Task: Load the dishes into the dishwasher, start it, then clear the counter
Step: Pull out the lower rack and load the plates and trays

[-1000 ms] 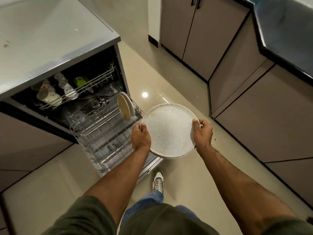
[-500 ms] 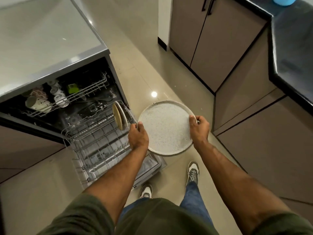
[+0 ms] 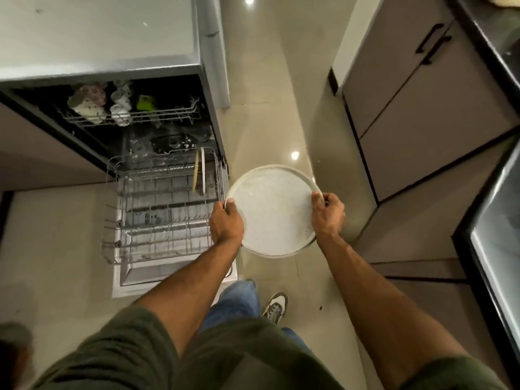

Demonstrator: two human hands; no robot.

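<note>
- Nearest to me is the open dishwasher door (image 3: 174, 274). I stand at its right corner, with one shoe (image 3: 274, 305) on the floor beside it.
- My left hand (image 3: 226, 225) and my right hand (image 3: 327, 218) hold the big speckled plate (image 3: 274, 213), one on each side of its rim. The fingers (image 3: 334, 202) are curled around the edge with the thumbs on top, so both hands grip it firmly.
- The plate is in the air over the floor, almost flat with its face up, just beside the right wall of the lower rack (image 3: 157, 198). Its left rim seems to touch the rack's wire, but the view is soft there and I cannot be sure.
- The rack lies to the left of the plate, so my left hand is the nearer one and I think it should lead.
- Two standing dishes (image 3: 198, 174) are on edge at the far right of the rack, and their edges run away from me. In my judgement the plate must be tipped onto its edge in the same direction. Then it goes left and down into a free slot near them.
- Farther away, the upper rack (image 3: 132, 116) carries cups (image 3: 87, 104) and a green thing (image 3: 145, 102).
- Above it is the grey tabletop (image 3: 95, 29).
</note>
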